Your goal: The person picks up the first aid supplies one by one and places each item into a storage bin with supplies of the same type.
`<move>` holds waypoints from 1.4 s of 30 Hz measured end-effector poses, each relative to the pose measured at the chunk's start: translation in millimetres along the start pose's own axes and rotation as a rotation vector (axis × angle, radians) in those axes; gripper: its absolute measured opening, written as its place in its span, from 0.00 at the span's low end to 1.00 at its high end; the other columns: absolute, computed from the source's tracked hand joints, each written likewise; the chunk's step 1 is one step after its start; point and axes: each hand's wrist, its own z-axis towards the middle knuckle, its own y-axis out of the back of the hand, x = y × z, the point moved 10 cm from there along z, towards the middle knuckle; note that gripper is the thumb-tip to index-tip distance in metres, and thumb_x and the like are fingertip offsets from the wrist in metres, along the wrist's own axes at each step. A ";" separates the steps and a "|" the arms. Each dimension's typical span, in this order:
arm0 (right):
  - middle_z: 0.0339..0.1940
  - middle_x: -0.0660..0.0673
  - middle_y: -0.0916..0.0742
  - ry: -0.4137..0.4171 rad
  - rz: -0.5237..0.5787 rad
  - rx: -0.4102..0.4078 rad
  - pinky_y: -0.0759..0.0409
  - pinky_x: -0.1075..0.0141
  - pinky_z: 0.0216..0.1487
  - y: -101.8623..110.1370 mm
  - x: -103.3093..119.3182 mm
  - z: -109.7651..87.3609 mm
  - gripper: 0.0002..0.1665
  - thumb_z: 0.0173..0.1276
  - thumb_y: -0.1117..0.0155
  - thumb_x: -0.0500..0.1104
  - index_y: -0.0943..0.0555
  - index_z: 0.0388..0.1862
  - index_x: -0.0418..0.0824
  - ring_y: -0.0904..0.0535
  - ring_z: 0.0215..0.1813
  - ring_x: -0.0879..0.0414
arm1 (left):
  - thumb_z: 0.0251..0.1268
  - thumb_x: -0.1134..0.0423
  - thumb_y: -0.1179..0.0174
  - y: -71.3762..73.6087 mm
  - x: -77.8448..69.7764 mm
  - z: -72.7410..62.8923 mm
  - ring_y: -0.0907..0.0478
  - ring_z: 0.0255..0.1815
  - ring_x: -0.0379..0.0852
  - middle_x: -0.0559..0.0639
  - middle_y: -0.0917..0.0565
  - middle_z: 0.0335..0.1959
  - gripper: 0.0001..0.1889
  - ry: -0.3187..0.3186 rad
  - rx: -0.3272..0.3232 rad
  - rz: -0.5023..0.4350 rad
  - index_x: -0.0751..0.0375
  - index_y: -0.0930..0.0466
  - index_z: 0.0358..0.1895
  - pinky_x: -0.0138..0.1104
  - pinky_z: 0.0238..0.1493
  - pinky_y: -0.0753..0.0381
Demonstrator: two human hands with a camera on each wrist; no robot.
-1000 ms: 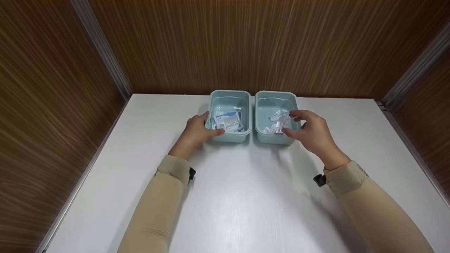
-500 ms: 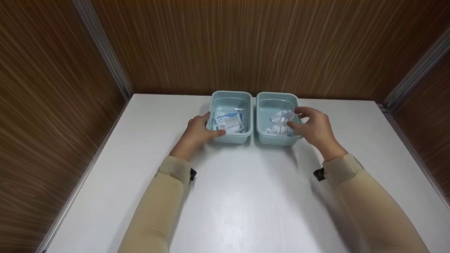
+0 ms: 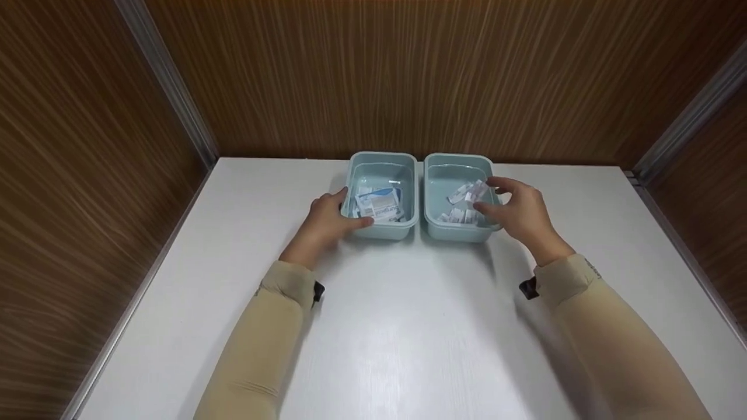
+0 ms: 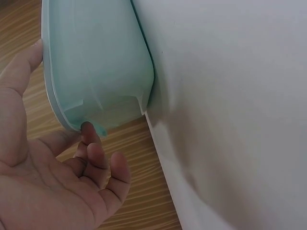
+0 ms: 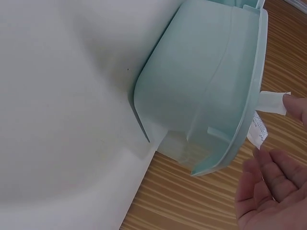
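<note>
Two pale blue-green plastic bins stand side by side at the table's far edge. White and blue flat packets lie in the left bin. My left hand holds that bin's near left corner, thumb along the near rim and fingers at the left side. In the right bin lie several small white packets. My right hand reaches over its right rim. In the right wrist view, my thumb is on one white packet above the rim, and a fingertip meets a second printed packet.
A white table spreads in front of the bins. Brown wood-grain panels rise behind and on both sides, joined by metal corner strips. Both forearms, in tan sleeves, come in from the near side.
My right hand has shifted a little right and back, from over the bin's contents to its right rim. Small packets moved with its fingers. My left hand has stayed at its bin.
</note>
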 end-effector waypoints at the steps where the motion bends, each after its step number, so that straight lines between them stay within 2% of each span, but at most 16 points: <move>1: 0.80 0.35 0.19 -0.002 0.000 0.006 0.16 0.48 0.70 -1.2 -0.4 0.3 0.44 0.77 0.20 0.49 0.26 0.87 0.42 0.24 0.73 0.38 | 0.67 0.41 0.18 0.4 -0.5 -0.1 0.30 0.75 0.57 0.62 0.27 0.83 0.58 -0.007 -0.004 0.006 0.51 0.43 0.94 0.57 0.85 0.27; 7: 0.81 0.32 0.21 -0.015 -0.015 0.040 0.19 0.41 0.76 -4.9 -3.4 1.1 0.46 0.77 0.20 0.50 0.28 0.88 0.42 0.26 0.76 0.35 | 0.67 0.41 0.19 -4.1 -2.0 -0.6 0.30 0.76 0.57 0.62 0.28 0.83 0.58 -0.018 0.002 0.002 0.52 0.44 0.94 0.57 0.86 0.28; 13: 0.85 0.29 0.24 -0.014 -0.043 0.071 0.30 0.32 0.87 -9.9 -6.6 4.1 0.49 0.76 0.19 0.53 0.29 0.89 0.41 0.31 0.86 0.30 | 0.68 0.40 0.19 -6.4 -0.8 -1.0 0.31 0.74 0.56 0.62 0.29 0.82 0.59 0.003 0.010 0.018 0.50 0.45 0.94 0.57 0.85 0.26; 19: 0.89 0.31 0.26 0.020 -0.072 0.087 0.35 0.32 0.90 -12.5 -4.9 8.0 0.50 0.76 0.20 0.53 0.29 0.88 0.38 0.36 0.92 0.31 | 0.68 0.36 0.22 -4.0 -0.7 1.0 0.31 0.72 0.56 0.64 0.29 0.80 0.60 0.009 -0.001 0.094 0.51 0.46 0.94 0.55 0.82 0.24; 25: 0.89 0.32 0.27 0.005 -0.065 0.111 0.35 0.32 0.89 -14.1 -6.3 11.1 0.51 0.75 0.19 0.54 0.30 0.89 0.39 0.36 0.91 0.31 | 0.68 0.36 0.22 -4.0 1.1 1.6 0.32 0.71 0.56 0.63 0.30 0.79 0.60 0.027 0.007 0.085 0.50 0.47 0.94 0.56 0.82 0.24; 32: 0.92 0.33 0.31 -0.024 -0.059 0.138 0.38 0.30 0.90 -17.0 -7.8 12.8 0.54 0.75 0.18 0.56 0.33 0.91 0.41 0.39 0.93 0.29 | 0.68 0.36 0.21 -3.6 2.6 2.3 0.32 0.71 0.56 0.63 0.30 0.79 0.60 0.035 0.011 0.084 0.49 0.47 0.95 0.55 0.82 0.24; 42: 0.93 0.32 0.33 0.009 -0.058 0.125 0.40 0.32 0.91 -22.1 1.6 16.0 0.52 0.74 0.18 0.55 0.30 0.90 0.42 0.41 0.93 0.30 | 0.67 0.35 0.21 -2.4 2.1 1.8 0.32 0.70 0.56 0.63 0.29 0.77 0.60 0.019 -0.006 0.103 0.50 0.45 0.94 0.55 0.80 0.23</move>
